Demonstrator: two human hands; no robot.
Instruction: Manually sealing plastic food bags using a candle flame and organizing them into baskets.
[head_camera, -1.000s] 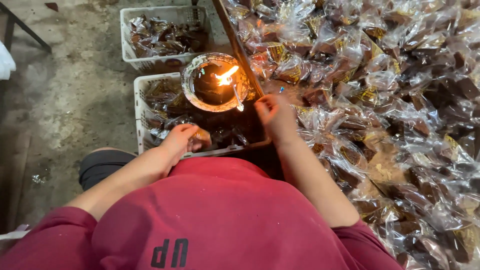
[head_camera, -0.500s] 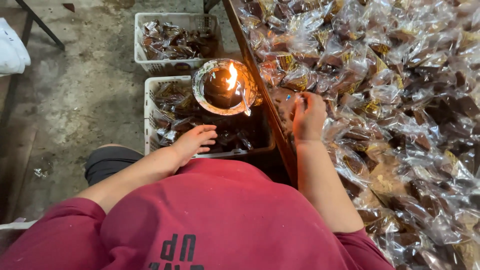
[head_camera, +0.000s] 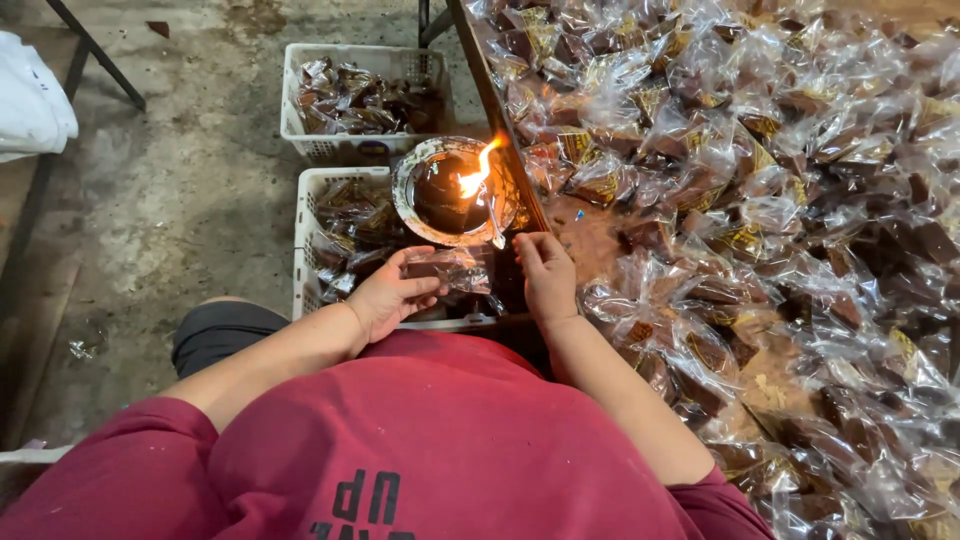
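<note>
The table (head_camera: 590, 225) is heaped with clear plastic packets (head_camera: 760, 160) of dark sweets, right beside the burning lamp bowl (head_camera: 455, 190). In front of the bowl sits a white basket (head_camera: 310, 240) of filled packets; a 2nd basket (head_camera: 350, 150) stands behind it. Just below the bowl, the left hand (head_camera: 390, 295) grips 1 packet (head_camera: 455, 268) by its end, and the right hand (head_camera: 548, 275) pinches the other. The flame (head_camera: 475, 175) looks risky: drift too near and plastic could melt through, or fingers scorch.
</note>
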